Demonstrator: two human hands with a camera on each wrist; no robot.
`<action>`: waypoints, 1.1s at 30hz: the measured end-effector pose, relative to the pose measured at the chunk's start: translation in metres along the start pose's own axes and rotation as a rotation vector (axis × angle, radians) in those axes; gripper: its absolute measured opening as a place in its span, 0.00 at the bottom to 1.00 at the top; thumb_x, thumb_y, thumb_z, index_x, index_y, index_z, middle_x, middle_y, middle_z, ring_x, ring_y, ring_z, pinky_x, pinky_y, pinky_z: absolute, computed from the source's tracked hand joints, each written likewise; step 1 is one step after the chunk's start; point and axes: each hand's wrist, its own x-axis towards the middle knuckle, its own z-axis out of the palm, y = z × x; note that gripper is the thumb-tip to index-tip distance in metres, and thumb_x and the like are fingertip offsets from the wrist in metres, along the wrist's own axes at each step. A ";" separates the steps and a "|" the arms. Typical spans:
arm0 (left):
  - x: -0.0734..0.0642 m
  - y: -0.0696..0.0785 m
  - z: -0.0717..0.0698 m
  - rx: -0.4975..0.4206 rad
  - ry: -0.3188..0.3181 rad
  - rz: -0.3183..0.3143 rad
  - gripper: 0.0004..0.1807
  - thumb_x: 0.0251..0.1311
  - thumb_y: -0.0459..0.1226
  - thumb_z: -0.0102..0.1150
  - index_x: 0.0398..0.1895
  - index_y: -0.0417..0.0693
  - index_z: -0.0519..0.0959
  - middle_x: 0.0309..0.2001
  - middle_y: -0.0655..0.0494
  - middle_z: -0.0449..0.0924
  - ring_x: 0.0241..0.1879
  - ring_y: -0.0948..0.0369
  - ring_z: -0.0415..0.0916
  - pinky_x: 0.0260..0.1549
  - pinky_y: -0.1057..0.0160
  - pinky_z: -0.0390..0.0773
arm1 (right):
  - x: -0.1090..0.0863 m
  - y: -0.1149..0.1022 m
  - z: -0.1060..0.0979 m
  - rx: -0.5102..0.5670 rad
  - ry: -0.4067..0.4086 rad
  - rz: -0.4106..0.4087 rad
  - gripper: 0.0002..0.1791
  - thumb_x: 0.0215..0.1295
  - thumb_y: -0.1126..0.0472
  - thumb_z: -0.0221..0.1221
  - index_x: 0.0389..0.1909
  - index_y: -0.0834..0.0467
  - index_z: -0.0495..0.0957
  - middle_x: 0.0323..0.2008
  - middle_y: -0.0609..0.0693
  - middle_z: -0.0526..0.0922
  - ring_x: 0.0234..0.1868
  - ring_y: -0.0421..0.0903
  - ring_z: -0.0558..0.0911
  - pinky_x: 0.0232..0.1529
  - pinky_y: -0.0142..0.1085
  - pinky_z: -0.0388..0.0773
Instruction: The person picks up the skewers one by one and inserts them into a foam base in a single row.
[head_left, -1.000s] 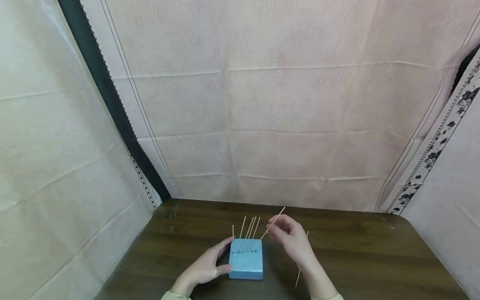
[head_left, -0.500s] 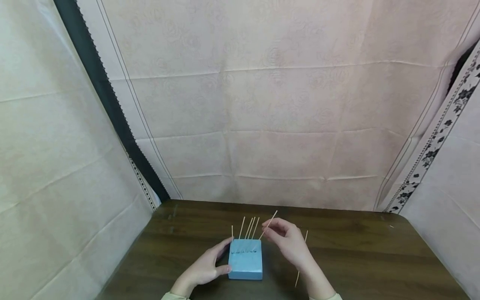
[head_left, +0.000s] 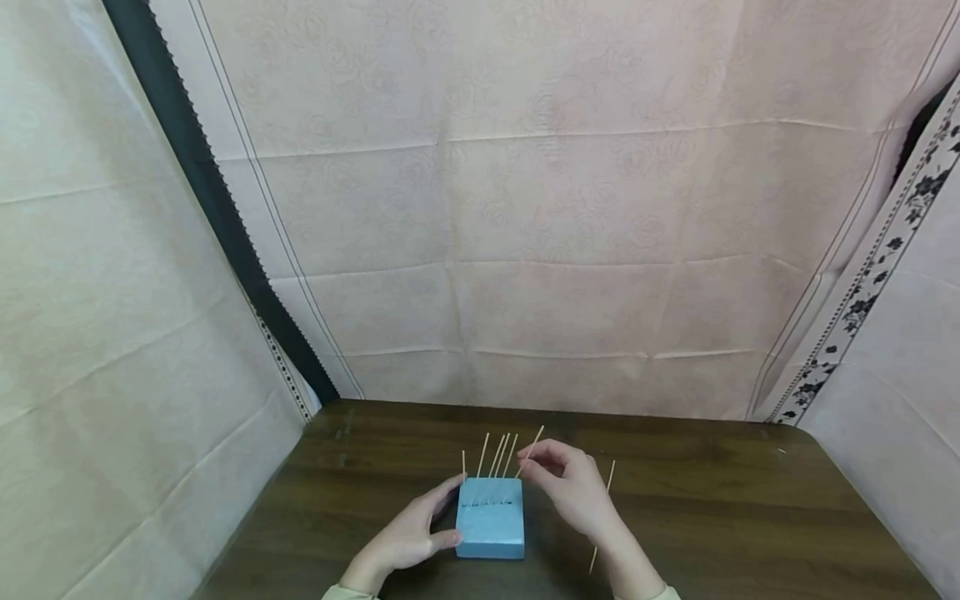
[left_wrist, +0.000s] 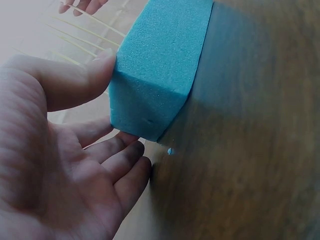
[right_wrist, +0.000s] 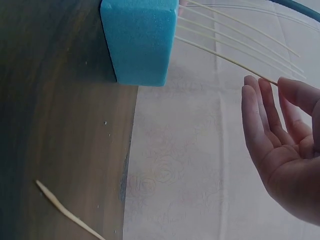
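A blue foam block [head_left: 491, 533] sits on the table with several thin wooden skewers [head_left: 500, 456] standing in a row from its top. My left hand [head_left: 411, 530] holds the block at its left side; in the left wrist view the thumb [left_wrist: 85, 82] presses one edge and the fingers lie along another face. With thumb and fingertips, my right hand [head_left: 568, 485] pinches another skewer [right_wrist: 225, 58] partway up. This skewer leans to the right, its lower end at the block's right top edge. Where its tip meets the foam is hidden in the wrist views.
One loose skewer [head_left: 610, 476] lies on the dark wooden table [head_left: 720, 517], partly hidden under the right forearm. Small blue crumbs [left_wrist: 170, 151] lie beside the block. Pale cloth [head_left: 555, 217] hangs behind the table and on both sides.
My right hand has moved left towards the block, bringing the pinched skewer more upright. The left hand and the block stay in place; the view shifts slightly.
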 end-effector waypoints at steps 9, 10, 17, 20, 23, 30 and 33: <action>0.000 0.000 0.000 0.006 0.000 0.005 0.46 0.69 0.41 0.69 0.85 0.43 0.57 0.83 0.39 0.57 0.79 0.39 0.60 0.74 0.35 0.63 | 0.000 -0.003 -0.002 0.002 0.025 -0.014 0.07 0.72 0.60 0.70 0.48 0.50 0.88 0.42 0.48 0.91 0.41 0.45 0.90 0.44 0.34 0.87; 0.000 0.000 0.000 0.004 0.000 0.006 0.46 0.70 0.41 0.69 0.85 0.42 0.57 0.83 0.39 0.57 0.79 0.40 0.60 0.75 0.36 0.63 | 0.000 -0.004 -0.003 0.011 0.032 -0.013 0.08 0.72 0.60 0.70 0.49 0.50 0.88 0.41 0.47 0.91 0.40 0.46 0.90 0.43 0.34 0.88; 0.000 0.002 0.000 -0.007 -0.003 0.004 0.46 0.70 0.40 0.69 0.85 0.42 0.57 0.83 0.39 0.57 0.79 0.39 0.59 0.75 0.35 0.62 | -0.002 -0.013 -0.004 0.062 0.111 -0.022 0.08 0.70 0.64 0.71 0.47 0.51 0.88 0.37 0.47 0.90 0.37 0.51 0.90 0.39 0.33 0.88; -0.001 0.002 0.000 -0.006 -0.001 0.001 0.46 0.69 0.40 0.69 0.85 0.43 0.57 0.83 0.39 0.57 0.79 0.39 0.59 0.74 0.35 0.63 | -0.003 -0.014 -0.003 0.059 0.141 -0.037 0.08 0.69 0.65 0.71 0.45 0.51 0.88 0.36 0.46 0.90 0.36 0.48 0.90 0.38 0.33 0.88; -0.001 0.002 0.000 -0.006 -0.001 0.000 0.45 0.69 0.40 0.69 0.85 0.43 0.57 0.83 0.39 0.57 0.79 0.40 0.59 0.74 0.35 0.63 | -0.004 -0.014 0.000 0.035 0.154 -0.040 0.08 0.69 0.65 0.72 0.44 0.50 0.88 0.35 0.44 0.90 0.35 0.45 0.90 0.36 0.33 0.87; -0.001 0.003 0.000 -0.002 -0.003 0.003 0.45 0.70 0.40 0.69 0.85 0.42 0.57 0.83 0.39 0.57 0.80 0.40 0.58 0.75 0.36 0.63 | -0.003 -0.010 0.007 0.009 0.151 -0.067 0.07 0.69 0.66 0.72 0.42 0.50 0.88 0.34 0.43 0.89 0.35 0.48 0.90 0.33 0.33 0.86; 0.000 0.004 0.000 0.001 -0.002 0.003 0.46 0.69 0.41 0.69 0.85 0.42 0.57 0.83 0.39 0.57 0.80 0.40 0.58 0.75 0.36 0.63 | -0.003 -0.009 0.009 0.012 0.136 -0.064 0.07 0.69 0.66 0.72 0.42 0.50 0.88 0.35 0.43 0.89 0.37 0.52 0.90 0.34 0.33 0.87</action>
